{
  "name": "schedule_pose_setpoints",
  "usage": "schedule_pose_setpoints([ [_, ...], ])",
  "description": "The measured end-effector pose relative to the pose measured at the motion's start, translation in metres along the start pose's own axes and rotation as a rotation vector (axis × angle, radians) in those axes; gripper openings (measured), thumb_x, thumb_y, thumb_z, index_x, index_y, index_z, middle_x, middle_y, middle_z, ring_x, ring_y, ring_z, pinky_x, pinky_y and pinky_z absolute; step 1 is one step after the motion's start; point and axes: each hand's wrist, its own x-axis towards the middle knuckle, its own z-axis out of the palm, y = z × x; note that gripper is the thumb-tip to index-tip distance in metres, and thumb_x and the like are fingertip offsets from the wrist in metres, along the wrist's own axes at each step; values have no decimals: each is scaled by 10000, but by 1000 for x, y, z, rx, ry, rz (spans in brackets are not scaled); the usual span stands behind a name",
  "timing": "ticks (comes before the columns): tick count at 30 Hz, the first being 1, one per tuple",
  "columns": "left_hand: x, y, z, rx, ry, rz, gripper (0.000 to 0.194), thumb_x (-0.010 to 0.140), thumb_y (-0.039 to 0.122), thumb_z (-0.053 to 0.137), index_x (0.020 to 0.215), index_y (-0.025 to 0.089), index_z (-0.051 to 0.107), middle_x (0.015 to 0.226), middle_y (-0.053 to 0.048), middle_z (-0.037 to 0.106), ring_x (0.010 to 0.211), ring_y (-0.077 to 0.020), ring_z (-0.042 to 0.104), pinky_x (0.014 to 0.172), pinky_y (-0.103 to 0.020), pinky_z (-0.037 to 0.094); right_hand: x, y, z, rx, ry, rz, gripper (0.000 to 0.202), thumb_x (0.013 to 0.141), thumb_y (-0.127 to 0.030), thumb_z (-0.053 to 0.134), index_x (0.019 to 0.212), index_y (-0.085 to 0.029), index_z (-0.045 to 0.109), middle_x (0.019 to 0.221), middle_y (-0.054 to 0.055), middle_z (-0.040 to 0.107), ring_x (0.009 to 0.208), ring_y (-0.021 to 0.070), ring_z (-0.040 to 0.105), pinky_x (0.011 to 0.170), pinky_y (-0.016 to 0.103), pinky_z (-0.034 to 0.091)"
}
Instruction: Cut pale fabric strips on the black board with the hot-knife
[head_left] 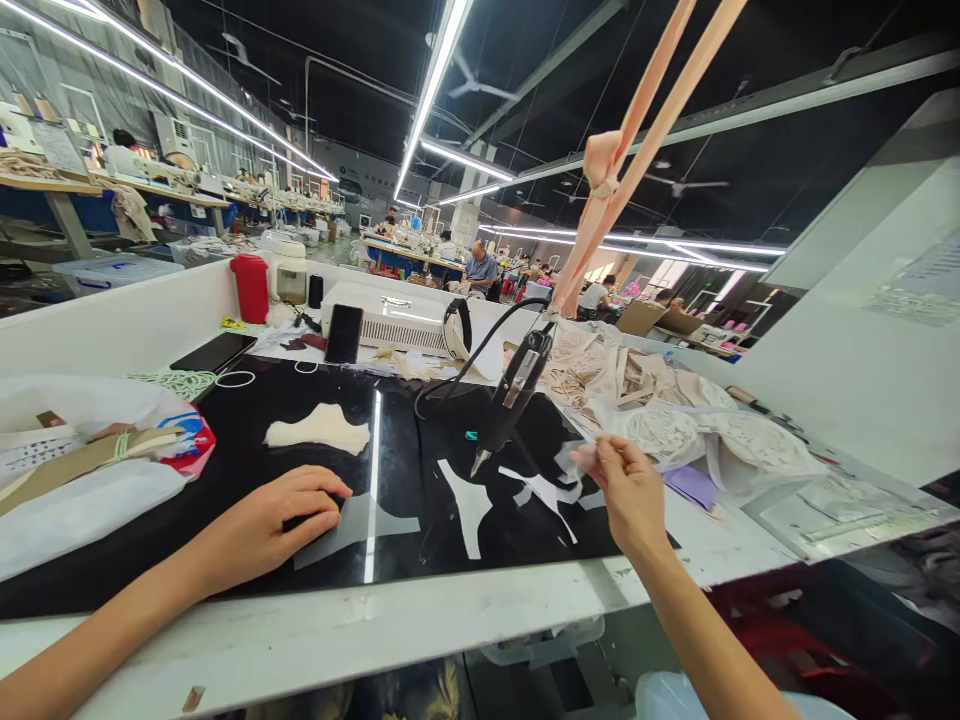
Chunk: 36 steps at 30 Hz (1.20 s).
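My left hand (pixel 300 515) rests on the glossy black board (pixel 247 405), fingers stretched out, beside and partly over a thin translucent grey template-like piece (pixel 375 528). My right hand (pixel 626 490) pinches a wispy translucent white scrap (pixel 570 470) at the board's right side. Between the hands hangs a black hand tool with a metal tip (pixel 517 385), its point just above the board. A white curved cut piece (pixel 466 505) lies below the tip, and another thin white piece (pixel 547 490) lies nearer my right hand. Farther left sits a cream shaped pad (pixel 319 430).
Peach fabric strips (pixel 600 210) hang from above by the tool. A heap of beige fabric pieces (pixel 622 370) covers the right. A white plastic bag (pixel 82 400) lies left. Behind stand a red container (pixel 250 288), a phone (pixel 344 334) and a white vented box (pixel 397 325).
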Motion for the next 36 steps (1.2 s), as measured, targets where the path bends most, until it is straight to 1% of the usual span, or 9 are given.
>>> schedule_pose_setpoints([
  [8, 0, -5, -2, 9, 5, -7, 250, 1025, 318, 504, 1028, 257, 746, 1222, -16, 705, 1165, -169, 636, 1032, -257, 513, -18, 6, 3, 48, -66, 116, 459, 674, -550, 865, 921, -212, 677, 786, -7, 733, 703, 153, 723, 729, 275, 619],
  [11, 11, 15, -5, 11, -3, 56, 227, 1022, 299, 518, 1050, 254, 739, 1165, -11, 726, 1110, -161, 660, 993, -238, 530, -25, 11, 3, 79, -64, 140, 456, 680, -551, 863, 934, -221, 679, 802, -7, 739, 721, 163, 728, 775, 302, 627],
  [14, 34, 53, 3, 4, -56, 202, 224, 1031, 266, 509, 1061, 242, 729, 1127, -17, 736, 1067, -148, 674, 972, -231, 529, -30, 9, 3, 123, -52, 154, 464, 668, -551, 870, 937, -228, 674, 807, -16, 730, 724, 162, 726, 792, 314, 633],
  [17, 64, 94, 32, -14, -138, 303, 231, 1035, 262, 502, 1097, 231, 722, 1158, -30, 741, 1095, -173, 678, 1014, -288, 520, -33, 5, 5, 171, -44, 167, 462, 662, -546, 878, 927, -232, 668, 799, -30, 712, 726, 151, 719, 780, 305, 637],
  [20, 96, 120, 77, 17, -159, 323, 291, 1001, 296, 573, 1258, 196, 666, 1341, -83, 676, 1262, -254, 618, 1113, -390, 472, -38, 3, 4, 209, -38, 186, 464, 649, -537, 889, 913, -229, 664, 793, -35, 701, 727, 141, 712, 753, 287, 640],
  [23, 125, 129, 124, 62, -112, 355, 479, 989, 376, 595, 1376, 95, 570, 1452, -179, 579, 1393, -316, 508, 1168, -435, 413, -42, 4, 0, 237, -36, 207, 448, 660, -513, 889, 923, -228, 665, 800, -34, 697, 733, 139, 713, 749, 285, 642],
  [26, 151, 130, 158, 116, -85, 346, 532, 1003, 434, 561, 1438, 131, 513, 1504, -168, 532, 1444, -326, 446, 1188, -467, 374, -47, 5, -3, 257, -44, 233, 436, 669, -497, 889, 932, -226, 671, 806, -28, 700, 731, 142, 717, 736, 288, 645],
  [30, 171, 128, 178, 179, -175, 307, 526, 1002, 472, 558, 1414, 146, 538, 1457, -162, 580, 1426, -336, 470, 1174, -508, 371, -49, 4, -6, 283, -50, 263, 428, 657, -477, 905, 914, -223, 674, 796, -30, 689, 708, 137, 705, 699, 281, 645],
  [36, 171, 119, 185, 169, -193, 306, 490, 1017, 465, 532, 1384, 142, 572, 1452, -150, 588, 1422, -332, 474, 1199, -523, 322, -44, -13, -10, 341, 10, 204, 475, 630, -518, 914, 902, -245, 636, 767, -66, 606, 692, 95, 631, 679, 250, 621],
])
